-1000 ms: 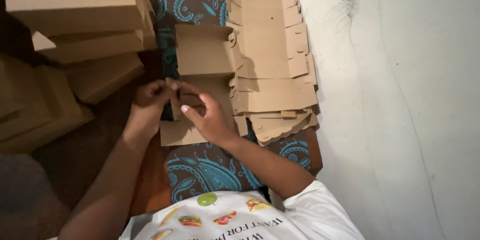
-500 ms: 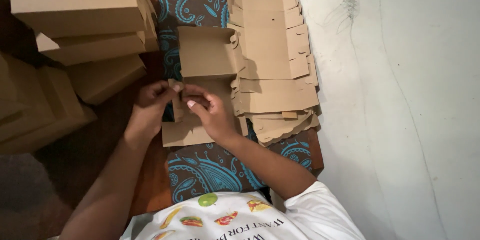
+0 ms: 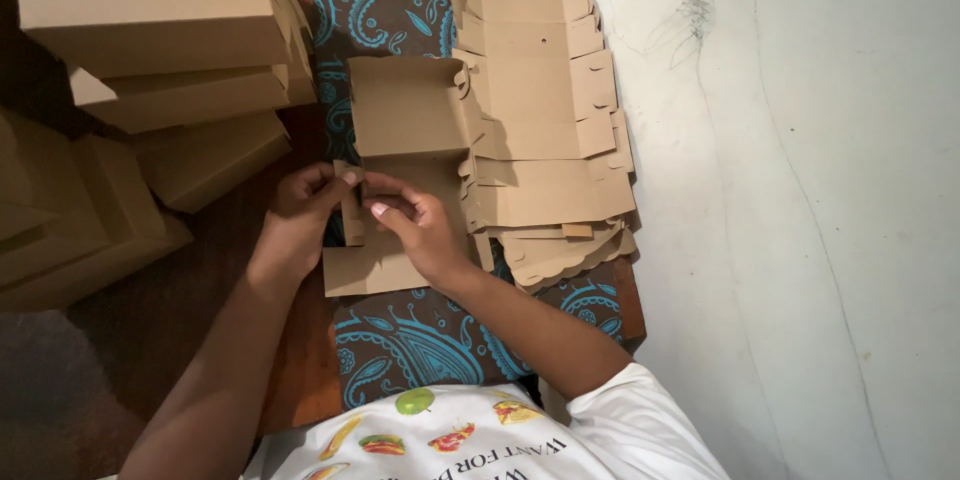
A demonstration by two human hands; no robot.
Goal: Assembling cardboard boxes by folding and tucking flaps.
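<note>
Fingertips of the left hand [image 3: 298, 218] and right hand [image 3: 420, 230] pinch a small flap of the flat cardboard box blank [image 3: 395, 190], which lies on a blue paisley cloth [image 3: 420, 340]. Just right sits a stack of unfolded blanks [image 3: 540, 100]; left, folded boxes [image 3: 150, 30] crowd dark flooring beside a pale wall [image 3: 800, 190].

Brown cardboard blank [image 3: 400, 170] lies on patterned cloth [image 3: 410, 350].
Stack of flat cardboard blanks [image 3: 540, 110] right of it; folded brown cardboard boxes [image 3: 160, 50] left.
</note>
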